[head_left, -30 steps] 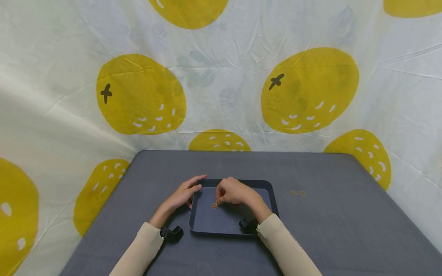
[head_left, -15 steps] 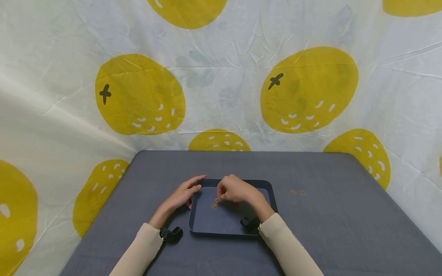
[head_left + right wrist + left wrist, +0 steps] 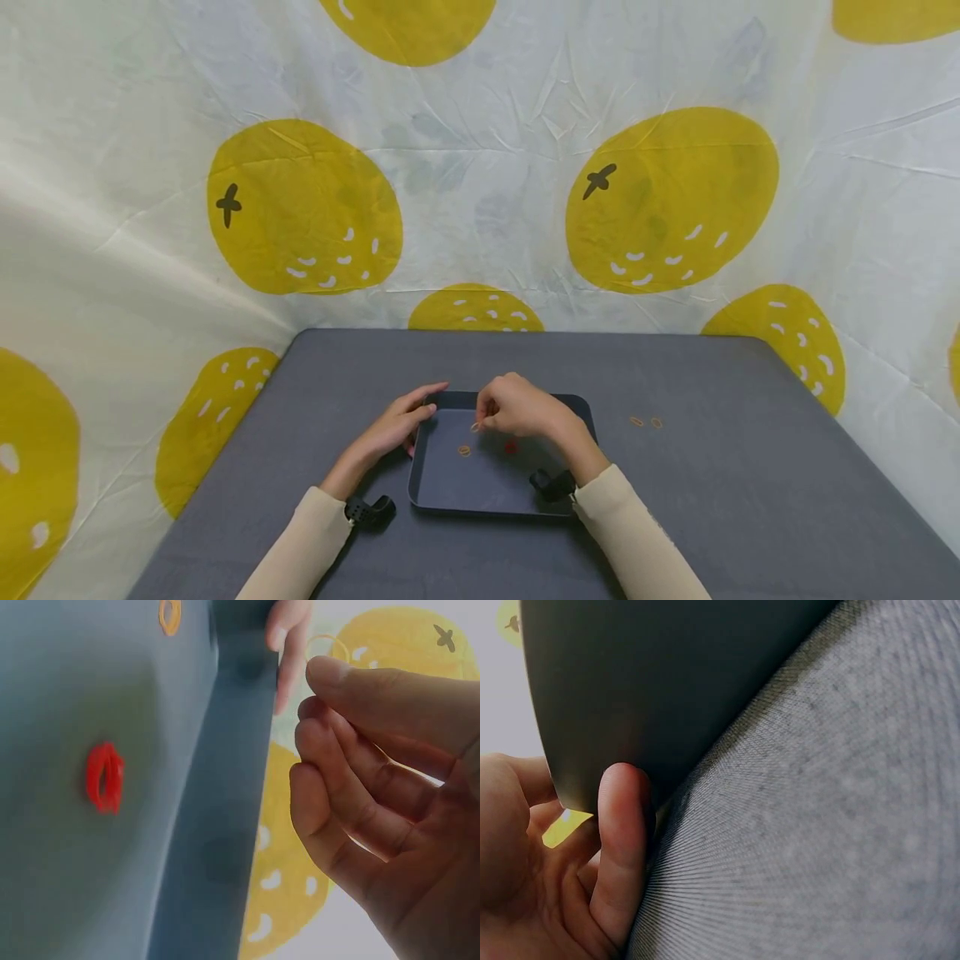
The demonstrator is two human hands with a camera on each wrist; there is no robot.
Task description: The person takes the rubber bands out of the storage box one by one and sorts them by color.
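My left hand (image 3: 398,423) grips the left side of a dark shallow tray (image 3: 457,483), its thumb over the rim. In the left wrist view, a finger (image 3: 621,825) presses against the tray's outer wall. Over the tray, my right hand (image 3: 519,406) pinches a thin yellowish rubber band (image 3: 330,636) between thumb and fingertips. Red rubber bands (image 3: 94,776) lie together on the tray floor beneath the right hand. Left of them in the tray sit orange rubber bands (image 3: 464,451), overlapping; their exact number is hard to tell.
Two more orange rubber bands, one (image 3: 636,422) beside another (image 3: 657,423), lie on the grey cloth-covered table (image 3: 750,500) right of the tray. Behind the table hangs a white curtain (image 3: 487,208) printed with yellow fruit.
My right hand has risen and shifted slightly right, lifting one rubber band away from the orange ones in the tray. The red bands show more clearly. My left hand stays on the tray.
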